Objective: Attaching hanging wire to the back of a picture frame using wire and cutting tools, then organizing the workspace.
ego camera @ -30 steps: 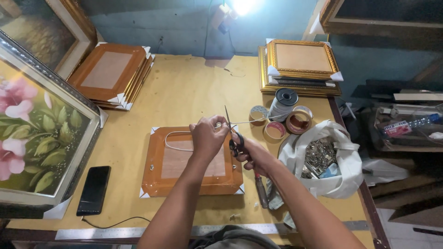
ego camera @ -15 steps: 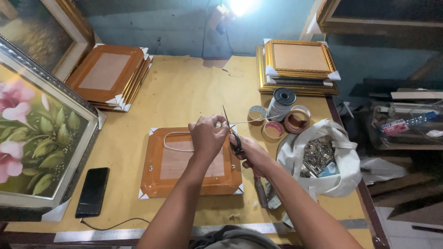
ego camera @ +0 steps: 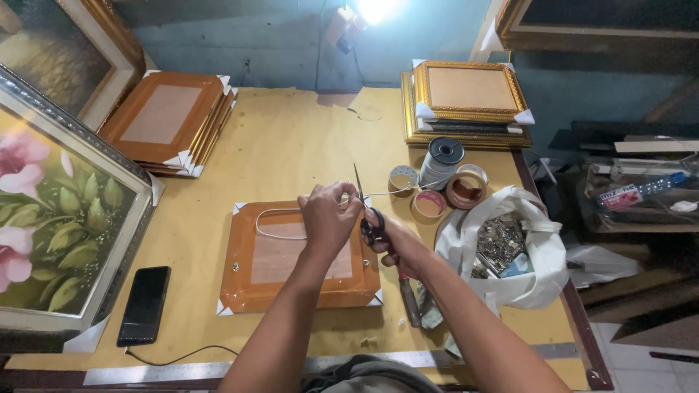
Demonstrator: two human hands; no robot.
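Observation:
An orange-brown picture frame (ego camera: 291,280) lies face down on the yellow table (ego camera: 291,145), white protectors on its corners. A white cord (ego camera: 273,222) loops over its back. My left hand (ego camera: 329,217) pinches this cord above the frame's upper right part. My right hand (ego camera: 393,244) holds black-handled scissors (ego camera: 366,207), blades pointing up at the cord. The cord runs on to the right toward a spool (ego camera: 440,161).
Tape rolls (ego camera: 466,191) and a white bag of metal clips (ego camera: 510,247) sit to the right. Stacked frames lie at back left (ego camera: 164,124) and back right (ego camera: 470,98). A flower painting (ego camera: 51,218) leans at left beside a black phone (ego camera: 144,304). A tool (ego camera: 410,300) lies near the frame.
Both hands stay over the frame's upper right corner with cord and scissors, shifting only slightly. Nothing else has moved.

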